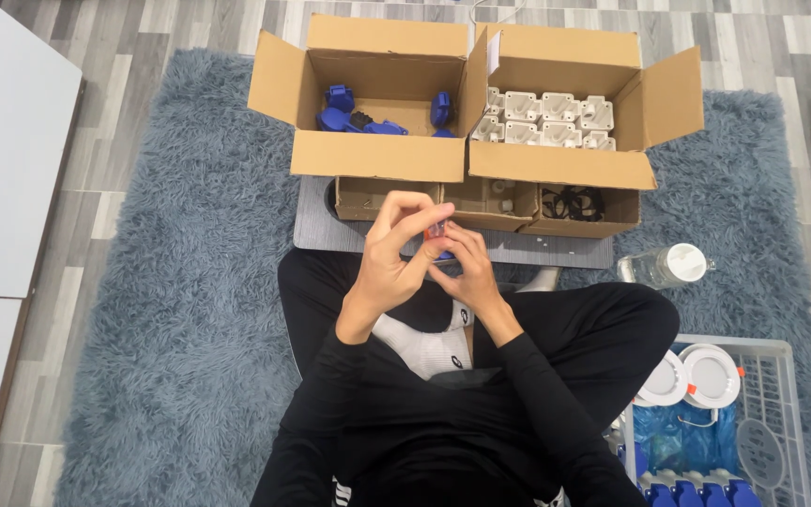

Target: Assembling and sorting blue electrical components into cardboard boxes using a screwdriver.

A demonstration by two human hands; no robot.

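My left hand (390, 253) and my right hand (466, 269) meet in front of me, above my crossed legs. Both pinch a small part (436, 230) with clear and orange bits between the fingertips; a blue piece shows just under it. The fingers hide most of the part. Just beyond the hands lie three small shallow cardboard trays (368, 199) on a grey mat.
Two open cardboard boxes stand ahead: the left box (377, 155) holds blue plastic parts (340, 117), the right box (556, 167) white plastic parts (546, 117). A clear plastic bottle (664, 266) lies to the right. A white wire basket (772, 349) with round white fittings sits at lower right. A white table (2, 141) is on the left.
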